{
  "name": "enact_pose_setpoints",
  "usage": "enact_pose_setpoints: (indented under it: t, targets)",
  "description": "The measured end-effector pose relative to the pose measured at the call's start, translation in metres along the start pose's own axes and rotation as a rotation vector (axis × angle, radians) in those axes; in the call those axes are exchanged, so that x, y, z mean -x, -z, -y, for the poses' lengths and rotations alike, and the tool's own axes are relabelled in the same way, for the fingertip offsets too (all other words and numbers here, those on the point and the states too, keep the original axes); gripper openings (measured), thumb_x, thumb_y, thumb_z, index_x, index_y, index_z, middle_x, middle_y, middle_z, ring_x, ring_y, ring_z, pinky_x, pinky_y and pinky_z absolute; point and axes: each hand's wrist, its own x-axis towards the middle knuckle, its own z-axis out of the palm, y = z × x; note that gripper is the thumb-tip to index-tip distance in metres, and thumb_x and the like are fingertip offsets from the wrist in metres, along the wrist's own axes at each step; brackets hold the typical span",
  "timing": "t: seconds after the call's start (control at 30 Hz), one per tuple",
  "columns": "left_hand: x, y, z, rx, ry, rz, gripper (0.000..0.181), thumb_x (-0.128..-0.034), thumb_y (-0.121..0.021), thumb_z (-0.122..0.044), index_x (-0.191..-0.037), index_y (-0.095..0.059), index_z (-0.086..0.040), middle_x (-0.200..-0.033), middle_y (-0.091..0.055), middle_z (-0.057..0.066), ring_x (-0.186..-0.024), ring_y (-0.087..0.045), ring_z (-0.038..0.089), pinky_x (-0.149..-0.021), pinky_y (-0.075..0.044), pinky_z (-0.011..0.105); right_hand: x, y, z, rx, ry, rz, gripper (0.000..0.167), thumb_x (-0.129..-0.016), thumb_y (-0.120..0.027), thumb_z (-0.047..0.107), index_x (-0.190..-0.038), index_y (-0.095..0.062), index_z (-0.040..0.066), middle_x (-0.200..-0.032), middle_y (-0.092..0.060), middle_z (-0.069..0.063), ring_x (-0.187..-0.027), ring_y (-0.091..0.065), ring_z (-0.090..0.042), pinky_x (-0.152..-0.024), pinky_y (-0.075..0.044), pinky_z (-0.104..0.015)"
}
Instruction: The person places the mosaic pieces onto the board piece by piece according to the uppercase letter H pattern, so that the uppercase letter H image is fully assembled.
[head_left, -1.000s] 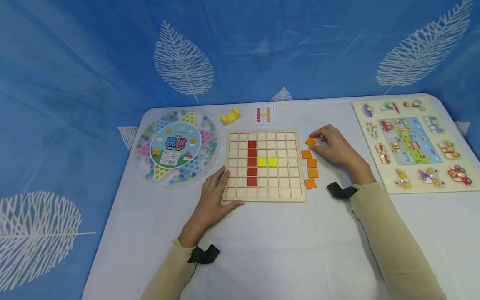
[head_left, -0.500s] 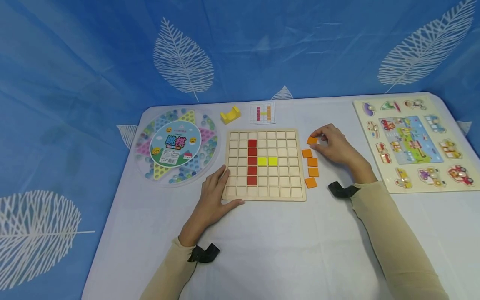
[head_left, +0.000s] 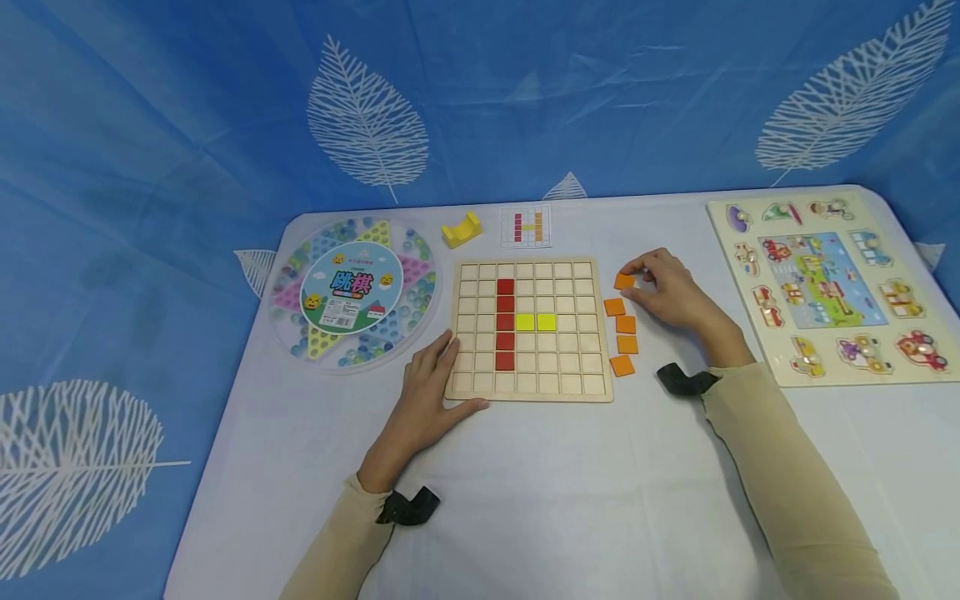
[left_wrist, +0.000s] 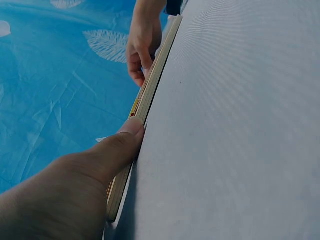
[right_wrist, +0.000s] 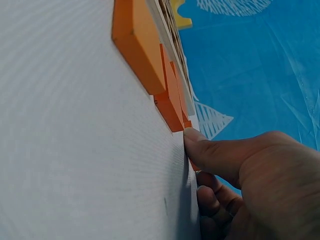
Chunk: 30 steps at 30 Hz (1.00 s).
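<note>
A wooden grid board (head_left: 567, 364) lies flat on the white-covered table. Five of its cells in one column hold red tiles (head_left: 506, 322), and two yellow tiles (head_left: 536, 322) sit side by side to their right. My left hand (head_left: 427, 404) rests at the board's near left corner, thumb along the front edge and fingers by the left edge. In the left wrist view its thumb (left_wrist: 120, 145) touches the edge. Beyond the right side my right hand (head_left: 670, 292) pinches an orange tile (head_left: 623, 282) low at the table surface. Several loose orange tiles (head_left: 626, 343) lie below it.
A pattern card (head_left: 525, 227) and a yellow curved block (head_left: 461, 231) lie behind the board. The round Chinese checkers set (head_left: 352, 292) is at left; a wooden picture puzzle (head_left: 832, 287) lies at right. A blue leaf-print cloth (head_left: 600, 100) rises behind.
The orange tile in my right hand has turned slightly, from a slanted position to a squarer one. My left hand stays at the board's corner.
</note>
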Motion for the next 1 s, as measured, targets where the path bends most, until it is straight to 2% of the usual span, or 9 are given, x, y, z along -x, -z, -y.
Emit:
enact_pose_setpoints:
  t: [0.43,0.57,0.73,0.83,1.0]
  targets:
    - [0.001,0.000,0.001,-0.005,-0.028,-0.013,0.097,-0.0774,-0.081,-0.043,-0.151,-0.034,-0.003,-0.158,-0.028,0.016,-0.135,-0.033,0.039,-0.103,-0.030,0.056,-0.001,-0.001,-0.002,0.002,0.008,-0.012,0.028,-0.094,-0.063,0.006,-0.120,-0.058,-0.002,-0.120,-0.043,-0.022,-0.104,-0.039,-0.035,-0.092,-0.029,-0.050]
    - [0.001,-0.001,0.001,-0.012,-0.037,-0.020,0.097,-0.0769,-0.082,-0.043,-0.151,-0.034,-0.002,-0.158,-0.028,0.017,-0.135,-0.034,0.040,-0.103,-0.031,0.056,0.000,-0.002,-0.002,0.015,0.045,-0.040,0.026,-0.094,-0.064,0.007,-0.117,-0.060,-0.003,-0.116,-0.046,-0.021,-0.100,-0.041,-0.034,-0.089,-0.030,-0.048]
    - [0.001,-0.001,0.001,-0.008,-0.021,-0.009,0.097,-0.0777,-0.081,-0.044,-0.152,-0.034,-0.003,-0.158,-0.027,0.015,-0.136,-0.033,0.039,-0.104,-0.031,0.055,-0.002,-0.002,0.000,0.023,0.100,-0.077,0.025,-0.093,-0.066,0.008,-0.115,-0.063,-0.004,-0.110,-0.051,-0.020,-0.095,-0.044,-0.032,-0.085,-0.032,-0.047]
    - [0.000,0.000,0.001,-0.006,-0.005,0.004,0.097,-0.0781,-0.081,-0.045,-0.152,-0.033,-0.004,-0.159,-0.026,0.015,-0.137,-0.033,0.038,-0.104,-0.030,0.055,-0.005,-0.003,0.008,0.009,0.128,-0.061,0.027,-0.092,-0.067,0.009,-0.116,-0.064,-0.003,-0.111,-0.052,-0.021,-0.098,-0.044,-0.033,-0.087,-0.033,-0.049]
    - [0.000,0.000,0.002,-0.005,0.005,0.015,0.099,-0.0779,-0.080,-0.047,-0.153,-0.031,-0.004,-0.160,-0.025,0.014,-0.138,-0.031,0.038,-0.105,-0.030,0.054,-0.015,-0.009,0.028,0.003,0.193,0.019,0.028,-0.091,-0.069,0.011,-0.116,-0.064,0.001,-0.118,-0.053,-0.021,-0.109,-0.043,-0.037,-0.097,-0.029,-0.055]
